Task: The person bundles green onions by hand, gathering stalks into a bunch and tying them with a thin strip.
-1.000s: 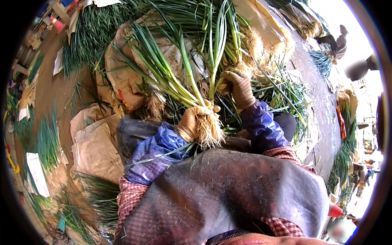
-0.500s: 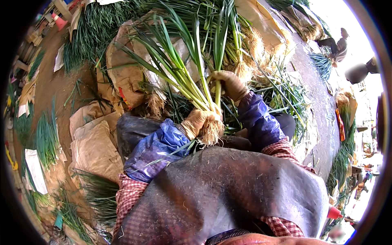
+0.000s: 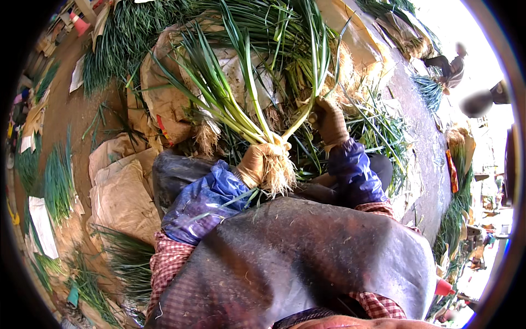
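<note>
A bunch of green onions [image 3: 233, 112] stands fanned out in front of me, with pale stringy roots [image 3: 279, 174] hanging down over my apron. My gloved left hand [image 3: 255, 164] is closed round the bunch just above those roots. One thick stalk [image 3: 298, 122] leans away to the right of the others. Against that stalk my gloved right hand [image 3: 331, 122] is curled, its fingers bent in on the stalk; the fingertips are partly hidden. Behind the bunch lie more green onions [image 3: 298, 71], roots toward me.
Brown sacking [image 3: 123, 192] lies folded at my left. Loose leaves [image 3: 383, 137] are heaped at my right. Other onion piles [image 3: 131, 41] sit at the back left, near an orange cone [image 3: 79, 24]. A person [image 3: 452, 68] is at the far right.
My right hand has moved right and slightly down, and the thick stalk now bends out from the bunch. My left hand keeps its hold, a little farther left.
</note>
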